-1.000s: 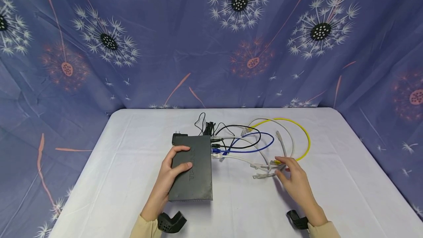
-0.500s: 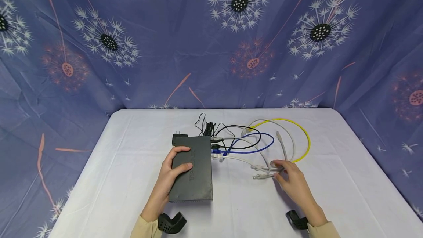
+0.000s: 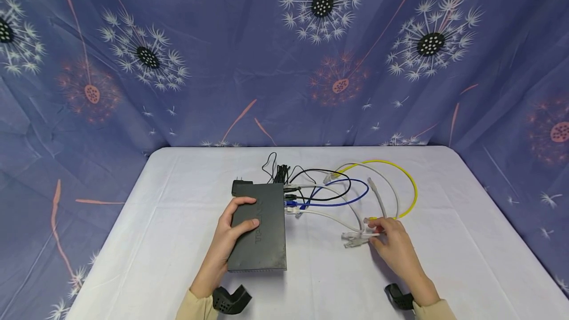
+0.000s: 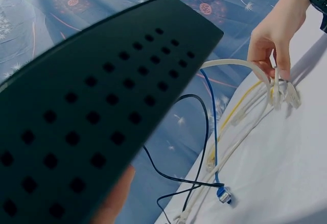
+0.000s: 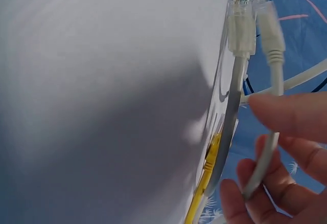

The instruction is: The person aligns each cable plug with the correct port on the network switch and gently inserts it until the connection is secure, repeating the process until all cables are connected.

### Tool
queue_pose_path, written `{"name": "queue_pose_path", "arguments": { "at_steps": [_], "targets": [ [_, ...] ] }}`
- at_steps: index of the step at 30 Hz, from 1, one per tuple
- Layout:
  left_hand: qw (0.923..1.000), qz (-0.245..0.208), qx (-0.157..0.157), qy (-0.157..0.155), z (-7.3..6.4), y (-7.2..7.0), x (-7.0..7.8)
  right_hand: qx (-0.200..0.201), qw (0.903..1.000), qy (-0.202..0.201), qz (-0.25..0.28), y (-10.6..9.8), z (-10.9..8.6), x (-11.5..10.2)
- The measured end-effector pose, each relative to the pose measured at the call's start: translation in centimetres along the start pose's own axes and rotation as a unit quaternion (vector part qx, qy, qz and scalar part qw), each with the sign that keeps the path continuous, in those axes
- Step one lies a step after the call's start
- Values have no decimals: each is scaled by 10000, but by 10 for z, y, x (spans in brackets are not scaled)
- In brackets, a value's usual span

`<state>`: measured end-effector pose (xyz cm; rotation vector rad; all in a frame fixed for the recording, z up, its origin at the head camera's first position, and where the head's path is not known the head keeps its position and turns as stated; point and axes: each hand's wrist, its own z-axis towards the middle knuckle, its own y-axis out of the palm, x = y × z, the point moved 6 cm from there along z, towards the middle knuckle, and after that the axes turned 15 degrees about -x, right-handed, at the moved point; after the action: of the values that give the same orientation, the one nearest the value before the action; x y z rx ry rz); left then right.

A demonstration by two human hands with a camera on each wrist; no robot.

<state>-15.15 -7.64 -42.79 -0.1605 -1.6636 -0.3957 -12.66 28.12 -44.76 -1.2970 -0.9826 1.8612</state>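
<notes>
With our left hand [image 3: 225,235] we grip the black box [image 3: 266,246] by its left side, nearer the table's [image 3: 329,285] left edge, a blue cable [image 3: 338,205] joined to its right side. With our right hand [image 3: 393,246] we pinch a pale cable [image 5: 276,78] nearer the right edge. The yellow cable [image 3: 416,190] bulges toward the far right corner.

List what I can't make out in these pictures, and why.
Left hand: some fingers hidden beneath the black box, head view.
Lettering on the box: too small and faint to read surely, head view.
Black adapter: partly covered by the box, head view.
Right hand: cut off by the right edge, right wrist view.
Rightmost pale plug: contacts blurred, right wrist view.
</notes>
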Motion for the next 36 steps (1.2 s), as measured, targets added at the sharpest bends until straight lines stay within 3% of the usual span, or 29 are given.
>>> {"name": "queue_pose_path", "arguments": {
  "at_steps": [12, 23, 36],
  "targets": [
    [9998, 165, 43, 75, 1, 0, 2, 400, 9982, -434, -93, -19, -3, -15],
    [9999, 102, 36, 78, 1, 2, 3, 896, 9903, -1012, 315, -43, -2, -35],
    [9999, -52, -45, 141, 0, 4, 1, 948, 9840, -1275, 809, -55, 1, -47]
  ]
}}
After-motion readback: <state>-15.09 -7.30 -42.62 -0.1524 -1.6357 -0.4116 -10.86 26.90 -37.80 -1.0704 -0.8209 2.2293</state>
